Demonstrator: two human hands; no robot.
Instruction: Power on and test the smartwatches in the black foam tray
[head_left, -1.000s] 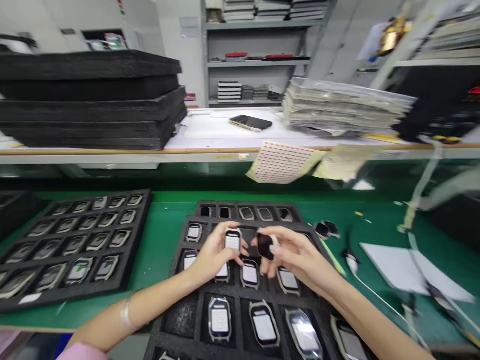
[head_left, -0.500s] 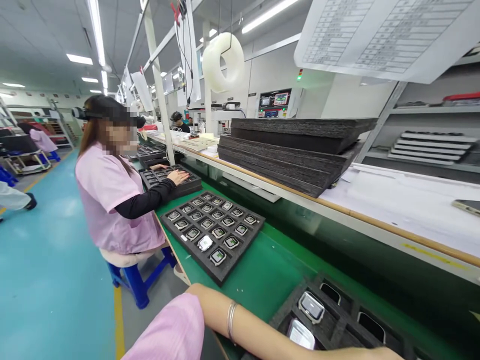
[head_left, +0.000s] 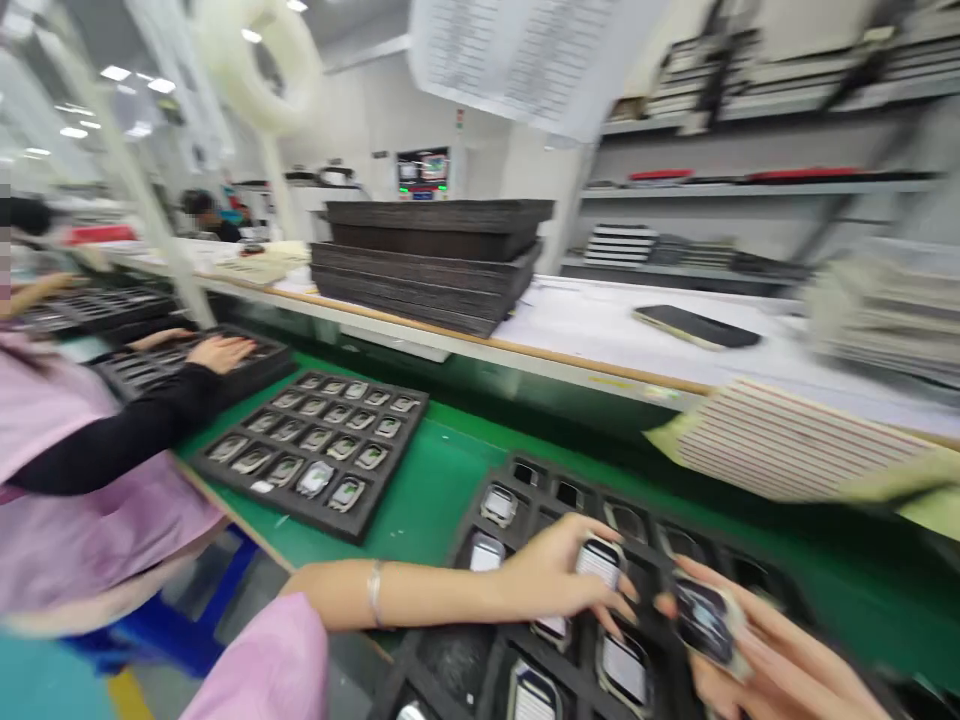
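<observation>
My left hand [head_left: 551,575] reaches over the near black foam tray [head_left: 457,625], fingers curled around a squarish watch case [head_left: 600,562] with a pale face. To its right, my right hand [head_left: 787,650] grips a second watch case [head_left: 705,618] by its edges; its face is dark and glossy. Both hands are above the tray, a short gap between them. Several more watch cases sit in the tray's pockets, such as a silver-rimmed one [head_left: 625,668] below my left hand. Motion blur softens the fingertips.
Another foam tray [head_left: 352,520] full of watch cases lies left on the green bench [head_left: 420,500]. Beyond it, a co-worker's hand [head_left: 221,352] rests on a further tray. Stacked black foam [head_left: 420,290], a phone [head_left: 697,328] and a hanging lined sheet [head_left: 780,440] are by the shelf.
The view has swung right and down to the near tray. Both my hands now show, each with a watch case; earlier only my left forearm and part of that hand were visible.
</observation>
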